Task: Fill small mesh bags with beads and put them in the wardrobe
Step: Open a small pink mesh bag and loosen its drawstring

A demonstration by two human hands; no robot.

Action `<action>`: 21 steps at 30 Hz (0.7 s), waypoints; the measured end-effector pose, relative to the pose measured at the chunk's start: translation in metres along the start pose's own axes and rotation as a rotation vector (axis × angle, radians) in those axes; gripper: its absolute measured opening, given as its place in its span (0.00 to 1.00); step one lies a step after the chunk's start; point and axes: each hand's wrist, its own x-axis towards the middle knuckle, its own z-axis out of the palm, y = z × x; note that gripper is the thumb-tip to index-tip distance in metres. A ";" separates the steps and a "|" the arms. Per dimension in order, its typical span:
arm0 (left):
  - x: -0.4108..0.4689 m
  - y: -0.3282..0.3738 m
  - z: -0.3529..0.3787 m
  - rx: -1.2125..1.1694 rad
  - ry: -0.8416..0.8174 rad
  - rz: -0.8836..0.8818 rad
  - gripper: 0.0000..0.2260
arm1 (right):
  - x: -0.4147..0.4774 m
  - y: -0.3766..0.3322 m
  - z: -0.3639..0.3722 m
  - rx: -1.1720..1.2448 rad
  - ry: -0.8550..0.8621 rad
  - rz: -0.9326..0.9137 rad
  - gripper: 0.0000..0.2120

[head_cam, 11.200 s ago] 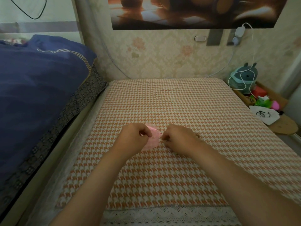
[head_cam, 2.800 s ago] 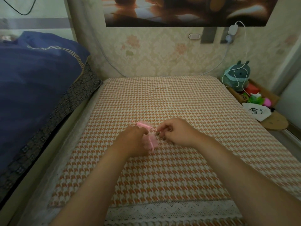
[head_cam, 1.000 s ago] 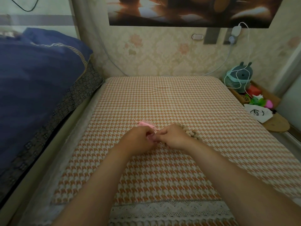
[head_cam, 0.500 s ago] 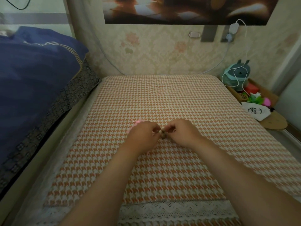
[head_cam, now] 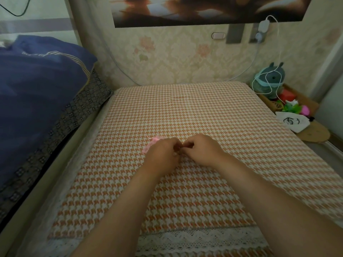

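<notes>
Head view: left hand [head_cam: 163,154] hides most of pink mesh bag [head_cam: 151,143], gripping it; right hand [head_cam: 202,151] pinches something unclear; bag's axis unreadable.

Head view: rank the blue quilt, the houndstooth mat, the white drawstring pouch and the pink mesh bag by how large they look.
1. houndstooth mat
2. blue quilt, partly cropped
3. white drawstring pouch
4. pink mesh bag, mostly hidden behind the left hand, so unsure
</notes>
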 end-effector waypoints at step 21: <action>-0.015 -0.035 -0.024 -0.048 -0.239 0.005 0.36 | -0.005 -0.023 0.004 0.497 -0.164 0.272 0.06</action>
